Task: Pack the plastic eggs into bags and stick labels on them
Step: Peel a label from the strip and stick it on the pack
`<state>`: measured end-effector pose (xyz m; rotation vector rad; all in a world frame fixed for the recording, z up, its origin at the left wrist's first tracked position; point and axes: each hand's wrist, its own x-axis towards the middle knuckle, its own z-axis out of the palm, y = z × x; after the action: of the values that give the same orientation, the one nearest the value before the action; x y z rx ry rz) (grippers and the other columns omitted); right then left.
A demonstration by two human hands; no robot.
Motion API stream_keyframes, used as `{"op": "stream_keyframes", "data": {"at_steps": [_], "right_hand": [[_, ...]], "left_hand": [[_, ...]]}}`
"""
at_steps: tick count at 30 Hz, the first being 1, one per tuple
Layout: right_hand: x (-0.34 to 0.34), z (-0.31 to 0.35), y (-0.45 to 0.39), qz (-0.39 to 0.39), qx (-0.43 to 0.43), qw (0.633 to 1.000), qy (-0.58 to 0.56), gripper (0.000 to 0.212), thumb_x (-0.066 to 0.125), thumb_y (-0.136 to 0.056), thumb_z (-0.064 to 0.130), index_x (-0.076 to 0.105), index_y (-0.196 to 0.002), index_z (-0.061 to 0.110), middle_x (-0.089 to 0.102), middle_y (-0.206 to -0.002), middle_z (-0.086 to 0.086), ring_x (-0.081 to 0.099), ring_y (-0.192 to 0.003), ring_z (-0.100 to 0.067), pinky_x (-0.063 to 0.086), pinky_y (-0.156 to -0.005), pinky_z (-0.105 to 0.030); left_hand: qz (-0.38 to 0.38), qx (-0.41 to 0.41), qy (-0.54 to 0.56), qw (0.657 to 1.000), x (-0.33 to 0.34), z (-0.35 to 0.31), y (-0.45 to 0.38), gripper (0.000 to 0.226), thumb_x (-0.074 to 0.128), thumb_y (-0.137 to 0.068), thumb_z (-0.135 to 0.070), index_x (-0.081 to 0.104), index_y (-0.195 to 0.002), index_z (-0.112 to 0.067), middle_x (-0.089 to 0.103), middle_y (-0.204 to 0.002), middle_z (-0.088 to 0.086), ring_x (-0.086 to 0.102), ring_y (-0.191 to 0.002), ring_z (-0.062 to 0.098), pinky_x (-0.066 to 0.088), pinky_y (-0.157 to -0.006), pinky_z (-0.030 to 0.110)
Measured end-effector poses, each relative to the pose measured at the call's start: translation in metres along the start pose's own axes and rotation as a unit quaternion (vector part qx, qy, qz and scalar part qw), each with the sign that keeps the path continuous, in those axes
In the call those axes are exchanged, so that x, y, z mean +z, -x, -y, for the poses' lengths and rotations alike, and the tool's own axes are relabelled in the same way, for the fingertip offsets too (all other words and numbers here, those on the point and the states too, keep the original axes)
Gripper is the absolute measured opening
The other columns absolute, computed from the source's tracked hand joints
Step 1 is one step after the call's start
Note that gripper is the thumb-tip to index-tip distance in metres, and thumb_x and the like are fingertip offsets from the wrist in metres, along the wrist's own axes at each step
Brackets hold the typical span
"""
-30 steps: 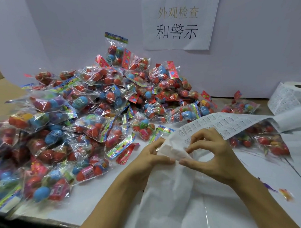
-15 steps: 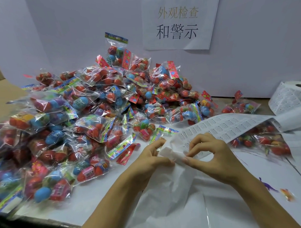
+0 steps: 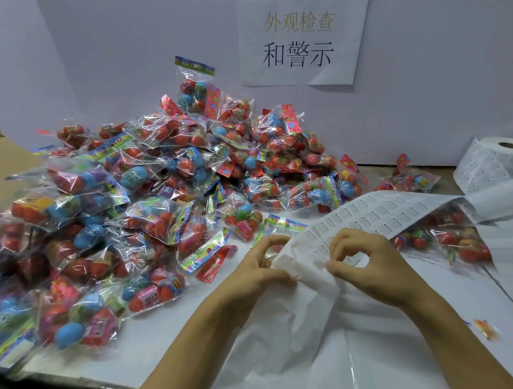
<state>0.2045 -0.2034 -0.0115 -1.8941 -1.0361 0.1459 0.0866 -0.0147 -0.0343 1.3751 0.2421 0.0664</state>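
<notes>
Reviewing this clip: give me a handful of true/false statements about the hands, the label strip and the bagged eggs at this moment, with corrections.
1. Both hands pinch the white label strip. True: the left hand and the right hand grip it near its crumpled end.
2. The label roll sits at the far left of the table. False: it is at the far right, by the wall.
3. The pile of bagged eggs lies mainly to the person's left. True.
4. The right hand holds a bag of eggs. False: it holds only the label strip.
5. A paper sign with printed characters hangs on the wall behind the pile. True.
</notes>
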Motion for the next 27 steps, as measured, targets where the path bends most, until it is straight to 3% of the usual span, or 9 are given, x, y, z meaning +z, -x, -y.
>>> {"op": "stream_keyframes", "data": {"at_steps": [3,6,9,13,16,18,21,27], "right_hand": [[-0.003,-0.006,-0.003,-0.131,-0.018,0.990,-0.039,0.030,0.075,-0.078,-0.007,0.063,-0.060,0.013,0.064,-0.075,0.004,0.060,-0.075,-0.015,0.046,-0.073,-0.036],[-0.007,-0.011,-0.004,-0.234,-0.010,0.964,-0.123,0.028,0.074,-0.085,0.000,0.067,-0.064,0.017,0.066,-0.078,0.004,0.060,-0.075,-0.012,0.049,-0.071,-0.030],[-0.001,-0.012,-0.005,-0.236,-0.015,0.968,-0.087,0.030,0.074,-0.088,0.004,0.068,-0.066,0.024,0.066,-0.081,0.010,0.062,-0.077,-0.007,0.049,-0.068,-0.017],[0.014,-0.009,-0.003,-0.233,-0.051,0.971,0.017,0.016,0.078,-0.083,0.010,0.069,-0.071,0.017,0.064,-0.083,0.011,0.063,-0.082,-0.010,0.048,-0.069,-0.021],[0.022,-0.006,0.000,-0.246,-0.093,0.963,0.065,0.013,0.080,-0.081,0.010,0.070,-0.073,0.013,0.062,-0.084,0.005,0.061,-0.083,-0.006,0.046,-0.071,-0.018],[0.027,-0.004,0.001,-0.238,-0.114,0.961,0.084,0.010,0.079,-0.081,0.014,0.072,-0.075,0.010,0.061,-0.084,0.002,0.060,-0.084,-0.005,0.046,-0.073,-0.014],[0.034,-0.001,0.003,-0.216,-0.137,0.962,0.100,0.009,0.082,-0.080,0.012,0.074,-0.078,0.009,0.060,-0.086,0.000,0.060,-0.085,-0.006,0.047,-0.076,-0.014],[0.039,0.001,0.004,-0.181,-0.150,0.969,0.079,0.015,0.079,-0.080,0.023,0.075,-0.092,0.013,0.062,-0.094,0.002,0.061,-0.093,-0.004,0.049,-0.080,-0.014]], "left_hand": [[-0.003,0.014,-0.001,1.000,0.000,0.004,0.000,0.073,0.070,-0.077,0.013,0.056,-0.131,-0.033,0.076,-0.091,0.010,0.071,-0.074,0.019,0.058,-0.062,0.030],[0.007,0.047,-0.068,0.997,0.004,0.009,-0.002,0.045,0.079,-0.069,-0.006,0.071,-0.110,-0.025,0.072,-0.113,0.007,0.068,-0.095,0.013,0.054,-0.081,0.027],[0.052,0.076,-0.204,0.975,0.008,0.015,-0.002,0.026,0.082,-0.078,-0.017,0.075,-0.096,-0.034,0.063,-0.127,-0.006,0.065,-0.109,0.008,0.050,-0.097,0.024],[0.058,0.121,-0.206,0.969,0.014,0.020,-0.002,0.019,0.079,-0.087,-0.018,0.078,-0.100,-0.032,0.049,-0.150,-0.011,0.054,-0.133,0.001,0.046,-0.110,0.025],[0.003,0.128,-0.126,0.984,0.016,0.012,-0.003,0.011,0.074,-0.091,-0.026,0.079,-0.101,-0.024,0.070,-0.128,0.001,0.066,-0.120,0.009,0.053,-0.100,0.025],[-0.012,0.092,-0.028,0.995,0.017,0.005,-0.001,0.018,0.070,-0.094,-0.032,0.080,-0.098,-0.018,0.077,-0.110,0.011,0.073,-0.106,0.021,0.057,-0.090,0.028],[0.004,0.068,0.022,0.997,0.015,0.001,0.002,0.030,0.063,-0.098,-0.035,0.082,-0.101,-0.012,0.077,-0.106,0.013,0.073,-0.104,0.028,0.058,-0.089,0.032],[0.015,0.073,0.049,0.996,0.012,-0.003,0.003,0.022,0.064,-0.093,-0.024,0.083,-0.098,-0.014,0.077,-0.102,0.013,0.074,-0.100,0.025,0.058,-0.087,0.032]]}}
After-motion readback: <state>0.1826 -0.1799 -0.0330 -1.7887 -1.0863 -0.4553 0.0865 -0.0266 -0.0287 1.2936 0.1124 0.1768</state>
